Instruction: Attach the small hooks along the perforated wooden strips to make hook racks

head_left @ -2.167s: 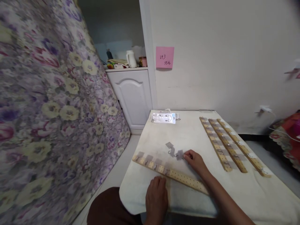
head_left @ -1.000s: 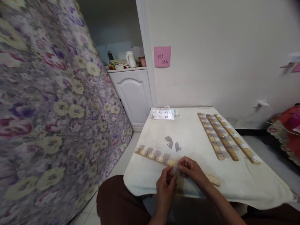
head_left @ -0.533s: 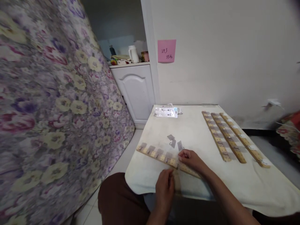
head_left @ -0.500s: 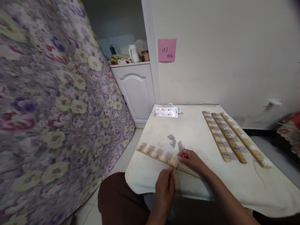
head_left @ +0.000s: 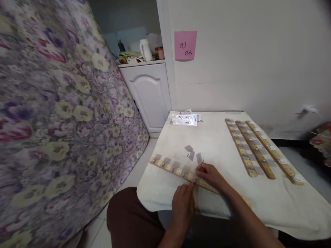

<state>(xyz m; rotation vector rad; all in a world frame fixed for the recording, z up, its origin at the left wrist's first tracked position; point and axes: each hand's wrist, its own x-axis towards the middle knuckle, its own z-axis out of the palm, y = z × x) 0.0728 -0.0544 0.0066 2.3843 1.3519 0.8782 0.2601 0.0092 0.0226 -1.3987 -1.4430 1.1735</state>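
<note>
A long wooden strip [head_left: 168, 167] with holes lies at a slant near the table's front, and several small metal hooks with thin grey see-through plates sit along it. My right hand [head_left: 210, 175] reaches over the strip, thumb and forefinger pinched at its far edge, where a hook plate seems to be; the fingers mostly hide it. At the near edge, my left hand [head_left: 183, 199] is closed, its fingertips touching the strip beside a metal hook [head_left: 195, 179]. Just beyond lie a loose plate with a hook [head_left: 199, 158] and more loose hook plates [head_left: 190, 153].
Three wooden strips [head_left: 256, 150] with hooks lie side by side on the right of the cloth-covered table [head_left: 214, 137]. Clear packaging [head_left: 183, 120] rests at the back left. A floral curtain [head_left: 64, 120] hangs at left, and a white cabinet [head_left: 151, 93] stands behind.
My left hand has moved up slightly, its fingertips now at the strip's near edge by the hook. The right hand keeps its pinch in nearly the same place. The view has tilted slightly.
</note>
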